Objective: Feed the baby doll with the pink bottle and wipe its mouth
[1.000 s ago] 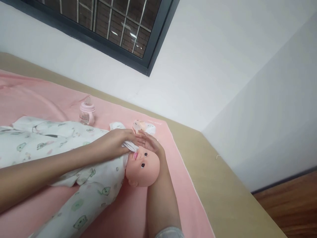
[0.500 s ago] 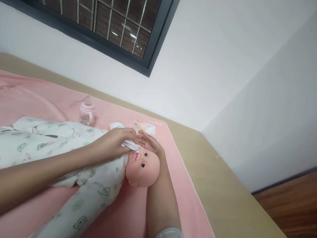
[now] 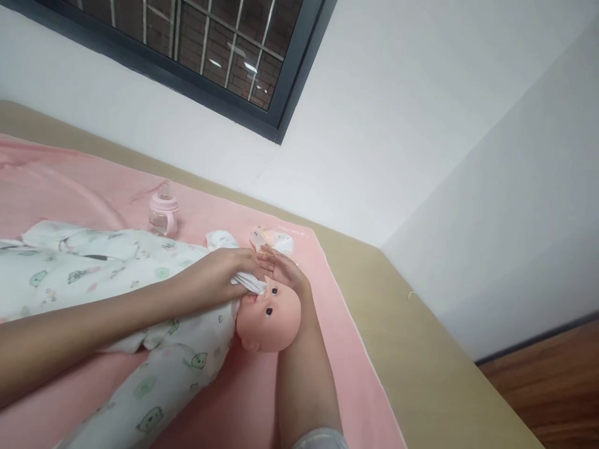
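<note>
A baby doll (image 3: pixel 274 324) with a bald head lies on its back, dressed in white clothes (image 3: pixel 140 262) printed with green animals. My left hand (image 3: pixel 234 268) is closed on a white cloth (image 3: pixel 250 282), whose folded end touches the doll's face by its mouth and nose. The mouth is partly covered. My right hand (image 3: pixel 285 269) rests along the far side of the doll's head, fingers stretched out toward my left hand. Its palm is partly hidden, and my right forearm runs past the crown of the head.
A pink-lidded baby bottle (image 3: pixel 163 215) stands beyond the doll's body. Past my hands lies a small crumpled printed item (image 3: pixel 271 239). A pink sheet (image 3: pixel 337 349) covers part of the wooden surface (image 3: pixel 397 337). White wall and a dark-framed window (image 3: pixel 276 118) border the far side.
My left hand has shifted slightly, carrying the cloth's end across the doll's mouth toward its nose. My right hand has stayed nearly in place.
</note>
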